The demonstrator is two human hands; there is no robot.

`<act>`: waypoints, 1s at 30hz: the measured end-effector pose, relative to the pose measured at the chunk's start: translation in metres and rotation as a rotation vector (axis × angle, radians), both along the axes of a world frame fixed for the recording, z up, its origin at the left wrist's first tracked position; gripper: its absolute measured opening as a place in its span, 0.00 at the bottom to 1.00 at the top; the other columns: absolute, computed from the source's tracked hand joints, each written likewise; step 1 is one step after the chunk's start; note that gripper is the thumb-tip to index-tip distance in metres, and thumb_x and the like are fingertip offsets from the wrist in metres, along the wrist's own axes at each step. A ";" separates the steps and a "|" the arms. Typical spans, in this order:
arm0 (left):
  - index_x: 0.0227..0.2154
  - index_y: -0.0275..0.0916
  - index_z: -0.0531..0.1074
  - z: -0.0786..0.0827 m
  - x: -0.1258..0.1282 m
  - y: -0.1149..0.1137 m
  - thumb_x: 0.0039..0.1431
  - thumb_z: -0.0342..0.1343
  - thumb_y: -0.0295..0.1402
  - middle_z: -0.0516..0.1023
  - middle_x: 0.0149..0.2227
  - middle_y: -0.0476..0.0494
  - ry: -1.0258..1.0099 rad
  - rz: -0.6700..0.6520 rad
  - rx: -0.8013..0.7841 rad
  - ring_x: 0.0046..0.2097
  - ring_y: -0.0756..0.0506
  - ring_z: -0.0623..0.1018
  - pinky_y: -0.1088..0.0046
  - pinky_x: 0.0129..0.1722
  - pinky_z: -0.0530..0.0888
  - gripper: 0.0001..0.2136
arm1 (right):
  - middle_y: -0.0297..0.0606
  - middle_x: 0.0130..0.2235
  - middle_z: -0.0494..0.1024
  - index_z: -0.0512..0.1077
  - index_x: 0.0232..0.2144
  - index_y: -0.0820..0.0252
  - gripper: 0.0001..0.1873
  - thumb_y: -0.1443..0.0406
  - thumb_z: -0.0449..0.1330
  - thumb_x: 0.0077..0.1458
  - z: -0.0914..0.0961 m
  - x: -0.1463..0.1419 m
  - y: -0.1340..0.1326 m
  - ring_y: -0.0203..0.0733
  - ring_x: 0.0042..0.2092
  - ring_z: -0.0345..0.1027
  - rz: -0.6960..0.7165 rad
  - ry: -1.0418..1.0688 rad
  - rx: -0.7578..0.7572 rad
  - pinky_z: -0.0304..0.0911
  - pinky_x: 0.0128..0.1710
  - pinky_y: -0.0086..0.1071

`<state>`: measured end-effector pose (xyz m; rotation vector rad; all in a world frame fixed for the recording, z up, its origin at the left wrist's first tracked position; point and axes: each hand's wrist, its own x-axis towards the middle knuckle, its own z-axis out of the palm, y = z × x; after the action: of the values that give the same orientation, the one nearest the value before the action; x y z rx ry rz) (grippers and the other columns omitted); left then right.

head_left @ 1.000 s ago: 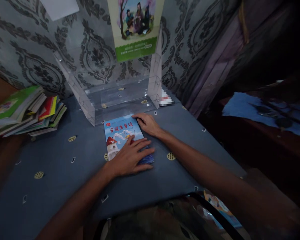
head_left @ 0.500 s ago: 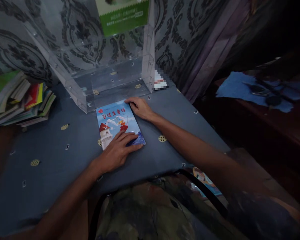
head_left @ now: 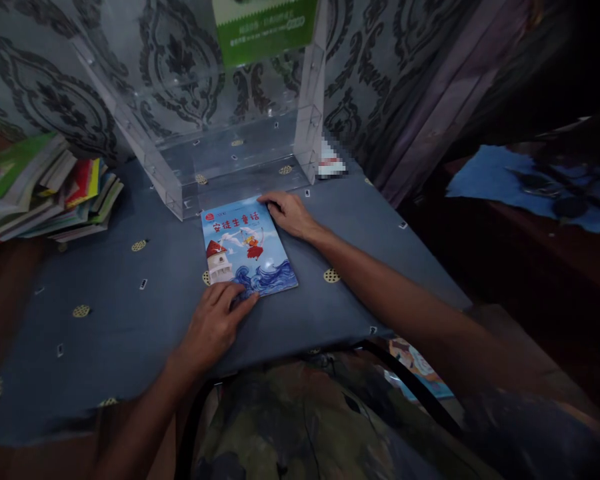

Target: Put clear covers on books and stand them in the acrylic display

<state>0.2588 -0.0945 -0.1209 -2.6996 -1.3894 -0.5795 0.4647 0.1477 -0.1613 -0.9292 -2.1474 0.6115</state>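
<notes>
A blue picture book [head_left: 247, 247] with a lighthouse and waves on its cover lies flat on the blue-grey tablecloth [head_left: 130, 307], just in front of a clear acrylic stand [head_left: 200, 173]. My left hand [head_left: 215, 323] rests at the book's near edge, fingers stretched out with the tips on the lower left corner. My right hand [head_left: 290, 213] lies at the book's far right corner, fingers flat and touching its edge. Neither hand grips the book.
A loose pile of colourful books [head_left: 50, 190] sits at the left by the patterned wall. A green-edged poster [head_left: 265, 30] hangs above the stand. The table's right edge drops to a dark area with a blue cloth [head_left: 510, 183]. Another book [head_left: 413, 363] lies low beside my lap.
My left hand has slid off the cover back to the book's near edge, uncovering the picture. My right hand has stayed at the far corner. The view has tipped downward.
</notes>
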 end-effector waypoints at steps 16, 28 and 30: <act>0.52 0.43 0.75 -0.005 -0.019 -0.029 0.65 0.46 0.18 0.78 0.45 0.40 -0.125 0.175 0.065 0.48 0.43 0.76 0.63 0.46 0.78 0.21 | 0.45 0.53 0.78 0.76 0.50 0.57 0.18 0.71 0.50 0.64 0.040 -0.044 -0.099 0.51 0.58 0.67 0.148 -0.068 0.162 0.61 0.62 0.52; 0.46 0.40 0.77 -0.005 -0.019 -0.028 0.66 0.47 0.19 0.78 0.44 0.39 -0.103 0.162 0.107 0.46 0.43 0.76 0.65 0.44 0.78 0.16 | 0.51 0.63 0.70 0.68 0.60 0.61 0.23 0.56 0.50 0.70 0.031 -0.036 -0.168 0.53 0.70 0.53 0.271 -0.121 0.080 0.57 0.68 0.54; 0.49 0.41 0.76 -0.005 -0.020 -0.027 0.66 0.47 0.18 0.78 0.45 0.39 -0.112 0.162 0.112 0.47 0.43 0.76 0.65 0.44 0.78 0.18 | 0.50 0.63 0.69 0.68 0.61 0.57 0.22 0.57 0.51 0.70 0.029 -0.020 -0.165 0.53 0.70 0.52 0.242 -0.099 0.067 0.56 0.68 0.56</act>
<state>0.2393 -0.1218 -0.1262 -2.4741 -1.5339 -0.7790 0.4443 -0.0178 -0.1322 -0.6812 -2.3756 0.6164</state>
